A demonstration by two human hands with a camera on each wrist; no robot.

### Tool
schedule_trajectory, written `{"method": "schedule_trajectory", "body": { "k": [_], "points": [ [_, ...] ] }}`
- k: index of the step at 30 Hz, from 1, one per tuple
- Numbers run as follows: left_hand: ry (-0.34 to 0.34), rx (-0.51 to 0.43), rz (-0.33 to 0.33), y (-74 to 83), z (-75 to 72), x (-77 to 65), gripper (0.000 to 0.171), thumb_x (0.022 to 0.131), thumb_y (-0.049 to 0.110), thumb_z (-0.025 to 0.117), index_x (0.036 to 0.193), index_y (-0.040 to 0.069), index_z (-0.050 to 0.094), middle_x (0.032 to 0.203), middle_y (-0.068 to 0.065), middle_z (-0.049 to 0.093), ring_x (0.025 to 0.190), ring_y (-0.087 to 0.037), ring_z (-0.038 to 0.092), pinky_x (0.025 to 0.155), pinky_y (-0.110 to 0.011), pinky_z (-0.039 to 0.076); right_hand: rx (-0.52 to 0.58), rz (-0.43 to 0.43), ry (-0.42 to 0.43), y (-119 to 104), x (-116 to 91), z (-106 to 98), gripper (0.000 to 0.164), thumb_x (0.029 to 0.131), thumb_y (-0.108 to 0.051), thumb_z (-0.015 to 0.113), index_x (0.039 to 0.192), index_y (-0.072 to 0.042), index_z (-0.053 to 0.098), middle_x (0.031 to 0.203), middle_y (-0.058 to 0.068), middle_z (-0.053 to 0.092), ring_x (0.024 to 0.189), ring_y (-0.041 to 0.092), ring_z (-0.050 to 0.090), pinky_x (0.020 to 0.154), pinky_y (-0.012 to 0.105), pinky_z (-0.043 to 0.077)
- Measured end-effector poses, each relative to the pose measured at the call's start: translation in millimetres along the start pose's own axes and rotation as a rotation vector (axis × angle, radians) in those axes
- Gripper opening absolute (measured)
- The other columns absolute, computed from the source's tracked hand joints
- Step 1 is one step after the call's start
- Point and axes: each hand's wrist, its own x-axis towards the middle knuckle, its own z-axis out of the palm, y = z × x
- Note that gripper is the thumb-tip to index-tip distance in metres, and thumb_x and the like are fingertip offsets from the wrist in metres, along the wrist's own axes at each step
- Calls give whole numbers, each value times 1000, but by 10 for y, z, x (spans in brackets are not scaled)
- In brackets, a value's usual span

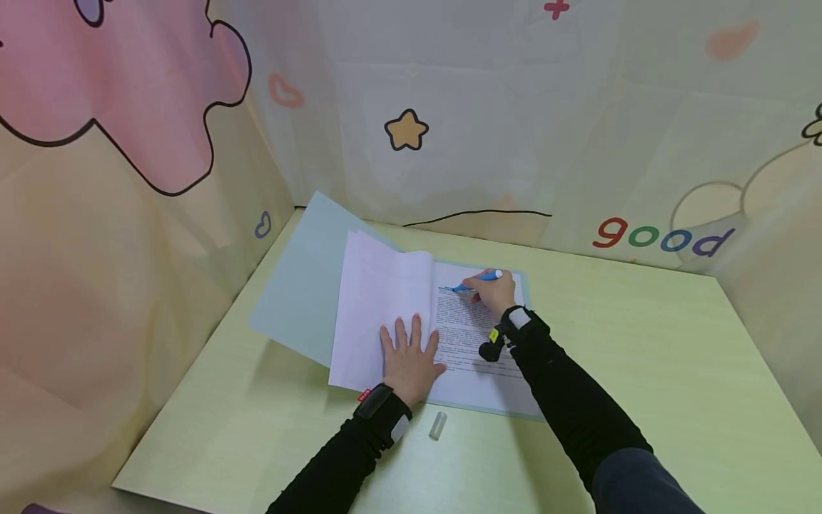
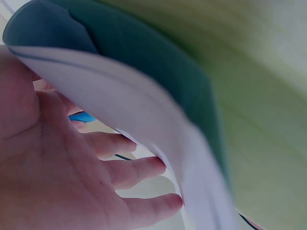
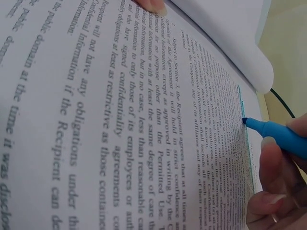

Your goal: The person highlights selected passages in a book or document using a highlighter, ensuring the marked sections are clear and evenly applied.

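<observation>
My right hand grips a blue highlighter, its tip at the upper lines of a printed page. In the right wrist view, the dark tip of the highlighter meets the paper beside blue-green marks along the top lines. With fingers spread, my left hand rests on the turned-over white pages, its thumb reaching the printed side. In the left wrist view, the fingertips touch the curved edge of the paper. A pale blue folder cover lies opened out to the left.
A small greyish translucent cap lies on the pale yellow-green table, just in front of the folder. Patterned curtain cloth surrounds the table at the back and sides. The table's left edge runs close past the folder cover.
</observation>
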Motion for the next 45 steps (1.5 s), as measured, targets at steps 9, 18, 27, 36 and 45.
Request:
{"method": "schedule_trajectory", "body": {
  "k": [9, 18, 27, 36, 45],
  "points": [
    [-23, -14, -3, 3, -4, 13, 63, 91, 56, 38, 145, 25, 32, 155, -17, 22, 135, -44, 17, 106, -64, 17, 24, -16, 5, 4, 7, -22, 24, 74, -21, 74, 83, 0, 66, 63, 12, 68, 49, 22, 62, 92, 52, 44],
    [-19, -10, -4, 5, -19, 0, 62, 92, 56, 37, 145, 25, 32, 154, -17, 23, 135, -44, 18, 106, -64, 18, -3, -21, -4, 23, 14, -51, 24, 75, -21, 73, 85, 0, 67, 70, 19, 71, 54, 26, 65, 91, 51, 45],
    [-25, -18, -2, 4, -24, -8, 62, 91, 56, 38, 145, 25, 32, 154, -17, 22, 135, -44, 18, 106, -64, 18, 2, -18, 11, 41, 30, -71, 24, 75, -21, 73, 84, 0, 67, 76, 21, 71, 51, 23, 63, 88, 50, 45],
    [-31, -25, 5, -1, -15, -5, 63, 91, 55, 38, 146, 24, 31, 155, -18, 21, 136, -45, 16, 106, -65, 17, -24, -34, 20, 70, 31, -115, 25, 74, -22, 73, 83, 0, 68, 68, 15, 70, 49, 19, 61, 85, 49, 45],
    [-20, -32, 5, -1, -35, -15, 62, 92, 55, 38, 145, 24, 32, 154, -18, 22, 135, -45, 17, 106, -65, 18, -6, -21, 36, 48, 14, -141, 24, 74, -20, 74, 83, 1, 67, 62, 9, 68, 48, 19, 61, 91, 53, 44]
  ]
}}
